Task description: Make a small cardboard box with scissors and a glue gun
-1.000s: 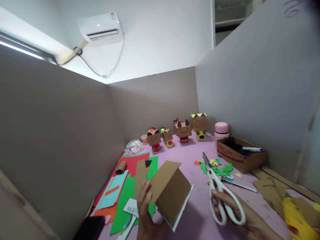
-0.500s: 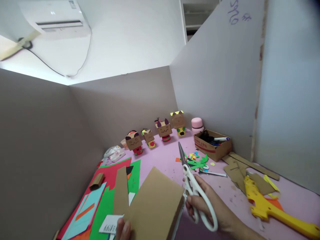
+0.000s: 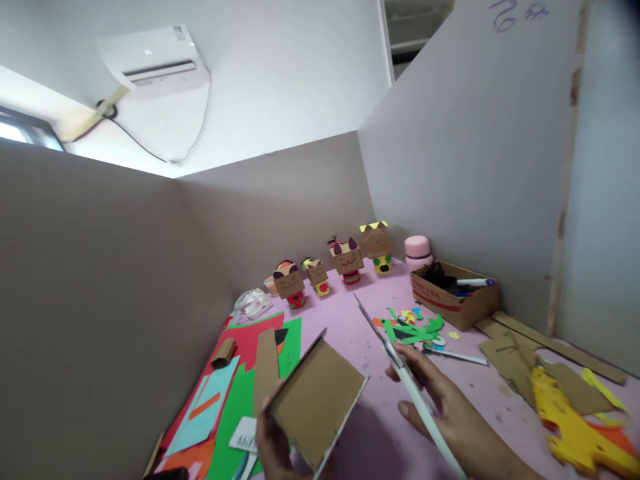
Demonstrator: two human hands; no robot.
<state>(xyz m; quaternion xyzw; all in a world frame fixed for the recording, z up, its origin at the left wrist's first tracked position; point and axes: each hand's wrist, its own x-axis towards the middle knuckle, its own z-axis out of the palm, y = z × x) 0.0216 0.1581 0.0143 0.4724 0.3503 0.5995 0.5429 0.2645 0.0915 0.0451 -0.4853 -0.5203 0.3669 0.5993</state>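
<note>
My left hand, at the lower middle, grips a small brown cardboard box by its left side. The box is tilted, with one broad panel facing me and pale raw edges along its rim. White-handled scissors are in my right hand, to the right of the box and apart from it. They are turned nearly edge-on, blades pointing up and away, and the blades look closed together. My right thumb is spread from the fingers around the handle; how the fingers sit in the loops is hidden.
Several cardboard-headed figures stand at the back. Coloured paper lies left, green scraps lie centre right. A box of pens, cardboard pieces and a yellow glue gun are on the right, near a pink flask.
The cardboard box has been turned in my left hand, showing a different side. The scissors have rotated from showing both loops to edge-on. The whole view has shifted, moving the scene rightward.
</note>
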